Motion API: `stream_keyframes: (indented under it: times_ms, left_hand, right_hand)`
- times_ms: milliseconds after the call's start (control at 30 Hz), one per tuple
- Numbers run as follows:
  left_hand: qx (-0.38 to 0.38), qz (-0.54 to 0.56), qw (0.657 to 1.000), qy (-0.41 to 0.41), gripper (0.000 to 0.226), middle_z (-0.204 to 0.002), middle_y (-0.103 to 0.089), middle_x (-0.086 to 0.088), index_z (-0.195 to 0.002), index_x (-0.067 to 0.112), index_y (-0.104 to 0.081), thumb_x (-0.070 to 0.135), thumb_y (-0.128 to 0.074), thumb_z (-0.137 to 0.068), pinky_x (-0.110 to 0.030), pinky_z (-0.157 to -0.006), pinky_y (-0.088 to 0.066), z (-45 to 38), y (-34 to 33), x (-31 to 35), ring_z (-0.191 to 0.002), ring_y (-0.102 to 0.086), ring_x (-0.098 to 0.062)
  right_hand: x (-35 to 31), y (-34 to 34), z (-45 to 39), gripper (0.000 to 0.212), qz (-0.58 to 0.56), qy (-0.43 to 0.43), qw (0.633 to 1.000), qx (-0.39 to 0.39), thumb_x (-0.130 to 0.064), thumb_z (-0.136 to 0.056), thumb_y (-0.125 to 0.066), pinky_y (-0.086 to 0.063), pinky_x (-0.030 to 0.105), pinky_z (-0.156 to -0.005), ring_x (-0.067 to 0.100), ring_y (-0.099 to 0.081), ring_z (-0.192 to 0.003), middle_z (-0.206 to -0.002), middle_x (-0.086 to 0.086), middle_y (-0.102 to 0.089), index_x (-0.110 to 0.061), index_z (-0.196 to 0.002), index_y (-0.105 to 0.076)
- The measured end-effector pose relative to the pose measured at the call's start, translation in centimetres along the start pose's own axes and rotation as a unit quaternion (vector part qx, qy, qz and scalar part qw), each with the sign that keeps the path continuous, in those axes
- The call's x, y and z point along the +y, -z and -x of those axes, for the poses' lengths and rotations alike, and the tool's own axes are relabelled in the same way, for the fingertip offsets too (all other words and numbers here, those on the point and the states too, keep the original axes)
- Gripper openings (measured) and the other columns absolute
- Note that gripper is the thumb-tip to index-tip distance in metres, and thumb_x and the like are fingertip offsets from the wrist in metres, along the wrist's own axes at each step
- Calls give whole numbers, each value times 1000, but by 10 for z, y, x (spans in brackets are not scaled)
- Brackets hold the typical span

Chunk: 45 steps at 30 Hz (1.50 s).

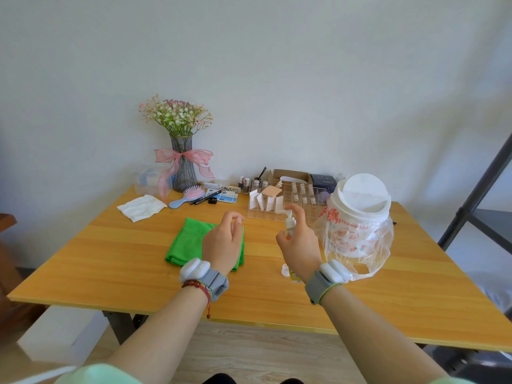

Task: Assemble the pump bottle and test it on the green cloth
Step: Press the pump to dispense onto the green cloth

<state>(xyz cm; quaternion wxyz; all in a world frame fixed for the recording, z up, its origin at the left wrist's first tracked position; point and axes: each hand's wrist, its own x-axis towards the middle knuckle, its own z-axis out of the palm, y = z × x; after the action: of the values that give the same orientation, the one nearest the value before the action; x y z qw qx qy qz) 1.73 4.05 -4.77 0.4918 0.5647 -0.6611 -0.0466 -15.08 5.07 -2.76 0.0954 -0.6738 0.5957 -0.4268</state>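
Observation:
A small clear pump bottle (289,225) with a white pump head is upright in my right hand (300,239), held above the wooden table (110,261). My index finger rests on top of the pump, whose nozzle points left. A folded green cloth (191,239) lies flat on the table left of the bottle. My left hand (223,242) hovers over the cloth's right half, fingers loosely curled, holding nothing. A small white cap and another small bottle (291,273) lie partly hidden under my right wrist.
A white lidded bucket in a clear plastic bag (360,225) stands right of my right hand. Behind are a clear organizer (277,206), a vase of flowers (182,164), a pink hairbrush (188,196), a white tissue (141,207) and small bottles.

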Motion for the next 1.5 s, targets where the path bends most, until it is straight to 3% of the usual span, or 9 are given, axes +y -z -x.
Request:
stream_keyframes:
  times_ms: [233, 333, 400, 500, 633, 833, 1167, 1267, 1500]
  left_hand:
    - [-10, -25, 999, 29, 22, -69, -61, -3, -107, 20, -57, 23, -37, -98, -29, -42, -29, -3, -4, -12, -47, -44, -17]
    - [-82, -77, 992, 60, 29, -116, -62, -2, -120, 18, -56, 20, -42, -95, -36, -75, -49, -5, -7, -22, -91, -60, -20]
    - [-154, -144, 973, 87, 38, -140, -48, -4, -131, 22, -50, 24, -46, -93, -45, -104, -38, -5, -9, -30, -125, -46, -26]
    - [-249, -207, 938, 123, 51, -156, -24, -1, -140, 32, -36, 39, -49, -91, -57, -116, -15, -5, -12, -41, -144, -20, -31]
    - [-293, -227, 919, 136, 52, -155, -26, -1, -138, 37, -37, 45, -53, -89, -61, -115, -13, -4, -14, -55, -144, -19, -32]
    - [-209, -211, 945, 136, 18, -131, -48, -2, -109, 29, -55, 28, -57, -90, -58, -110, -23, 0, -21, -57, -127, -39, -31]
    - [-131, -76, 988, 19, 19, -113, -56, -3, -108, 16, -54, 24, -55, -91, -43, -105, -32, -1, -36, -27, -106, -51, -25]
    - [-176, -54, 983, -13, 20, -114, -54, 0, -109, 18, -54, 25, -55, -90, -38, -101, -35, 4, -43, -16, -106, -49, -22]
    - [-320, -72, 943, -57, 25, -131, -48, 4, -115, 28, -52, 32, -55, -90, -52, -115, -19, 18, -53, -15, -128, -40, -24]
  right_hand:
    - [0, 3, 0, 72, -36, 7, 999, -5, -11, -85, -52, -49, 34, -48, 14, -48, -44, -54, 6, -55, -39, -143, -19]
    - [-1, 6, -4, 77, -64, 6, 998, 2, -13, -86, -54, -50, 30, -47, 11, -49, -43, -55, 6, -56, -41, -145, -12]
    - [-1, 9, -8, 76, -82, 10, 996, 17, -12, -87, -54, -44, 22, -41, 6, -43, -39, -51, 1, -50, -38, -145, -14]
    - [-2, 14, -15, 74, -91, 11, 995, 43, -13, -86, -56, -40, 20, -40, 6, -41, -39, -52, -7, -46, -33, -146, -18]
    - [-2, 19, -20, 71, -94, 13, 994, 55, -15, -87, -57, -40, 22, -39, 5, -39, -37, -46, -8, -43, -32, -145, -20]
    - [4, 19, -17, 69, -98, 5, 994, 39, -16, -87, -57, -50, 42, -45, 14, -45, -42, -51, 3, -50, -36, -142, -21]
    - [14, 18, -14, 66, -108, -6, 993, 50, -15, -86, -57, -52, 42, -51, 16, -52, -45, -54, 5, -57, -37, -139, -26]
    - [17, 16, -15, 64, -107, -9, 993, 48, -17, -86, -57, -51, 42, -48, 14, -49, -43, -55, 9, -58, -37, -138, -26]
    - [24, 13, -16, 63, -113, -8, 992, 50, -20, -85, -58, -51, 38, -47, 10, -49, -42, -56, 6, -59, -38, -137, -27]
